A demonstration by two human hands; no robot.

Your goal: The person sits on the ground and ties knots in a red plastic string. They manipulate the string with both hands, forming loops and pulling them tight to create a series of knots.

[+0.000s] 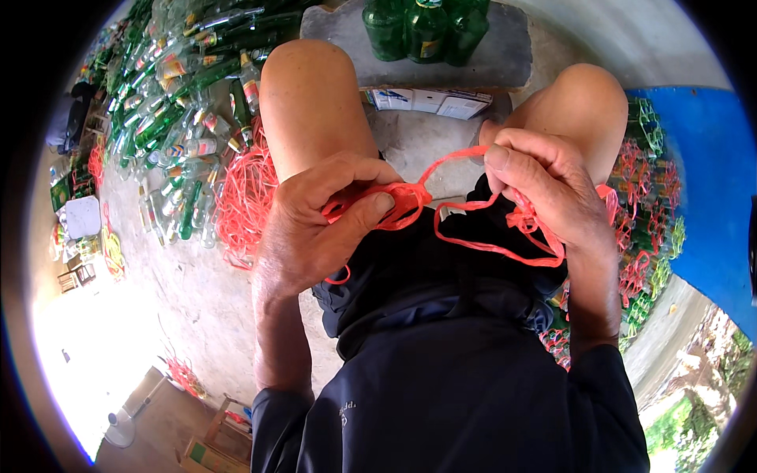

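Both my hands are raised over my lap with red plastic twine (505, 251) between them. My left hand (315, 217) is closed around a looped bundle of the twine, thumb pressed on top. A strand runs from that bundle up to my right hand (548, 177), where thumb and forefinger pinch it. More twine hangs in a slack loop below and gathers in my right palm. Beyond my knees, several green glass bottles (426, 31) stand grouped on a dark stone slab (335, 31).
A tangled heap of red twine (248, 197) lies on the concrete floor beside my left leg. Past it spreads a large pile of loose glass bottles (169, 118). At my right stand bundles of bottles tied with twine (635, 213), next to a blue panel (710, 197). A fan (120, 428) stands at lower left.
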